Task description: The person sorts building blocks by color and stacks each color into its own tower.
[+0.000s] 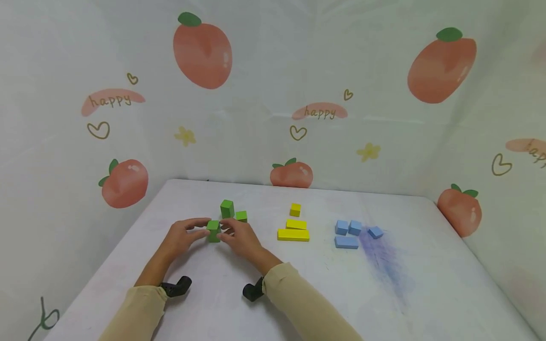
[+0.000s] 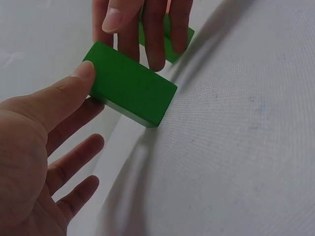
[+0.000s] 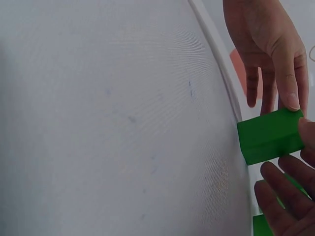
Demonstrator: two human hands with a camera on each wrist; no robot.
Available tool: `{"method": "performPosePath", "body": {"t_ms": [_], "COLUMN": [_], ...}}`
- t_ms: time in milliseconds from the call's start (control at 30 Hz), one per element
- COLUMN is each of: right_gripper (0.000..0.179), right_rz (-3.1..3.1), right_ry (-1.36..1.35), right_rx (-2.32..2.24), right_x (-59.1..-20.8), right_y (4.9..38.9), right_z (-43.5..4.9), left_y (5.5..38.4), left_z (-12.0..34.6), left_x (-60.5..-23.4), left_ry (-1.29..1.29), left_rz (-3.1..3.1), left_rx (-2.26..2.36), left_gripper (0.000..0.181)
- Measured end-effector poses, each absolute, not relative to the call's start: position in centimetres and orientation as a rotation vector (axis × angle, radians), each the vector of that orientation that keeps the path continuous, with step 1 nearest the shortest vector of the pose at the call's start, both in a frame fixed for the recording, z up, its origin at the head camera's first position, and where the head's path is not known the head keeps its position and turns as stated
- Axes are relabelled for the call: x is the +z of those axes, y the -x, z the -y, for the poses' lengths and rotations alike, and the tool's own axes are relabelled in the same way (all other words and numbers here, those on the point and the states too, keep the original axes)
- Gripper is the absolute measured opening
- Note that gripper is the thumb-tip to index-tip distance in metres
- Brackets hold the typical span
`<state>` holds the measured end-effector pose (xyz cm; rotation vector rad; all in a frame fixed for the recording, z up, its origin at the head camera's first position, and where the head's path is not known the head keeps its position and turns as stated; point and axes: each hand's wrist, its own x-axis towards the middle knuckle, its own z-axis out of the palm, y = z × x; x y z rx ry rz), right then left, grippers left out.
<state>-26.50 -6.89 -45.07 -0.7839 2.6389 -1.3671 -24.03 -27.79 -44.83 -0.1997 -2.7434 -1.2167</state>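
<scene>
Upright on the table, a green block (image 1: 213, 231) stands between the two hands. My left hand (image 1: 181, 239) pinches its upper end, with the thumb (image 2: 82, 73) on one face and a finger behind. From the other side, my right hand (image 1: 242, 237) reaches in with fingers loosely extended. Its thumb (image 3: 307, 130) overlaps the block's upper end in the right wrist view, while the left wrist view has a small gap there. Just behind are a taller green block (image 1: 227, 209) and a small green block (image 1: 241, 216), the latter partly hidden by the right hand.
In the middle lie a small yellow block (image 1: 295, 210), a yellow block (image 1: 296, 224) and a long yellow block (image 1: 293, 235). Several blue blocks (image 1: 346, 243) are to the right, beside a purple stain (image 1: 386, 260) on the white table (image 1: 426, 284). A printed curtain (image 1: 264, 94) hangs behind.
</scene>
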Motion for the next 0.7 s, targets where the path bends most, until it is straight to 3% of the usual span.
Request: {"method": "performPosePath", "body": {"t_ms": [700], "right_gripper": [0.028], "right_rz": [-2.7], "right_ry": [0.674], "right_rx": [-1.492], "right_x": [-44.91], "right_y": [26.03], "right_z": [7.67], "left_y": [24.03], "left_z": [27.92], "left_x": [-44.57], "left_ry": [0.213], "left_rz": [2.758], "left_rx": [-1.264], "left_gripper": [0.044]}}
